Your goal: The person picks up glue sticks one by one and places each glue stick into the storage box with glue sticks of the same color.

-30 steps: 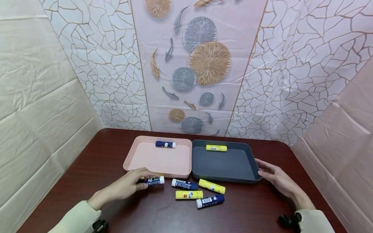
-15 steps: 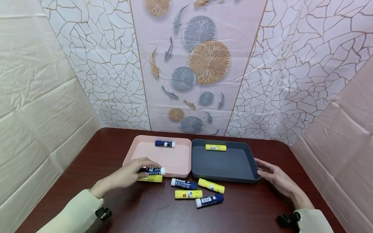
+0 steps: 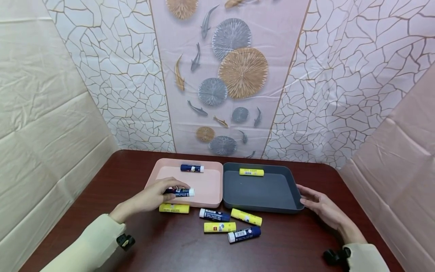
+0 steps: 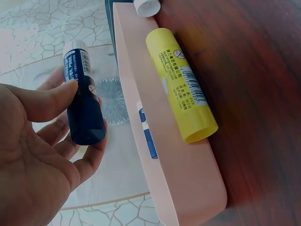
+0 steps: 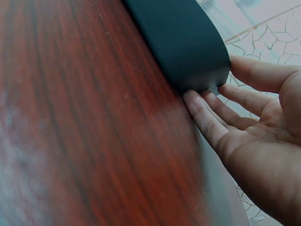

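My left hand (image 3: 158, 194) pinches a navy glue stick (image 4: 84, 101) with a white cap between thumb and fingers. It is over the near part of the pink tray (image 3: 210, 183). Another navy glue stick (image 3: 192, 168) lies at the back of that tray. Just outside its near wall lies a yellow glue stick (image 4: 183, 84). Beside the right end of the dark grey tray (image 3: 265, 192), my right hand (image 3: 324, 209) touches the tray's corner with extended fingers. In that grey tray lies one yellow glue stick (image 3: 251, 172).
In front of the trays, on the dark red wooden table (image 3: 190, 253), lie a navy glue stick (image 3: 215, 215), a yellow one (image 3: 246, 217), a second yellow one (image 3: 219, 227) and a second navy one (image 3: 244, 234). A patterned cloth wall (image 3: 217, 113) stands behind the table.
My left hand has lifted the navy glue stick from beside the yellow one and carried it forward over the pink tray. The right hand stays at the grey tray.
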Tool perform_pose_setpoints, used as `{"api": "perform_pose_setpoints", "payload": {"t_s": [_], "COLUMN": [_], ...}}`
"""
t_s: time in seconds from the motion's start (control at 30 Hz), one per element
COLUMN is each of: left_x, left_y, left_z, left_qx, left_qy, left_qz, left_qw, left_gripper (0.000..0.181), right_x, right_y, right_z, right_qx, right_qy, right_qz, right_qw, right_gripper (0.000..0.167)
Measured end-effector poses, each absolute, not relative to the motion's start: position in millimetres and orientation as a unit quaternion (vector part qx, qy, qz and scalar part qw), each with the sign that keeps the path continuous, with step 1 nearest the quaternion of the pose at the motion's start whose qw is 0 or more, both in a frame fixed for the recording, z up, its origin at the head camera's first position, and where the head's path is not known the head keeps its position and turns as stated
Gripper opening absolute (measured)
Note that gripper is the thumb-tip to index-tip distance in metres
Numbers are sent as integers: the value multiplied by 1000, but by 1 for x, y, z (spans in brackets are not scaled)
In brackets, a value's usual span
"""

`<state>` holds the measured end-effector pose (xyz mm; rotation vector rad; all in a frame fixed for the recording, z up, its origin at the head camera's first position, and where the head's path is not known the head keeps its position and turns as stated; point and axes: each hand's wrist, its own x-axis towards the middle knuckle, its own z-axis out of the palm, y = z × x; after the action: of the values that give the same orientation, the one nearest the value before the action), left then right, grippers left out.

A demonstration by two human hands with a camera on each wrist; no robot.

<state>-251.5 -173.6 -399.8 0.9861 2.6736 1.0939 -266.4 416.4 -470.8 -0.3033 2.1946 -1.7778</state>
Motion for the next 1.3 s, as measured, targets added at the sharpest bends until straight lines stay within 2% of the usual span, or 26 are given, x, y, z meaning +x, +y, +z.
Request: {"api": "perform_pose_setpoints", "payload": {"t_s": [0.3, 0.57, 0.77, 1.03, 1.3], "left_x": [-260, -279, -297, -320, -341], "left_y": [-171, -167, -165, -158, -156], "left_z": [-399, -397, -392, -391, -385], "left_qx": [299, 330, 303, 334, 305], "left_qy": [871, 879, 883, 875, 896], "left_qz": [386, 345, 354, 343, 312], "left_qw": [55, 12, 53, 64, 86], "left_gripper": [48, 49, 49, 47, 45], "right_x": [-266, -266, -266, -265, -265], "right_y": [416, 416, 417, 415, 414], "right_z": [-471, -469, -470, -469, -468], "right_qx": [-101, -101, -106, -95, -94], "right_qy": [765, 762, 762, 760, 761], "right_qz": [-618, -621, -620, -623, -622], "right_qw": [150, 153, 152, 158, 156], "right_gripper": [67, 67, 67, 68, 69]}}
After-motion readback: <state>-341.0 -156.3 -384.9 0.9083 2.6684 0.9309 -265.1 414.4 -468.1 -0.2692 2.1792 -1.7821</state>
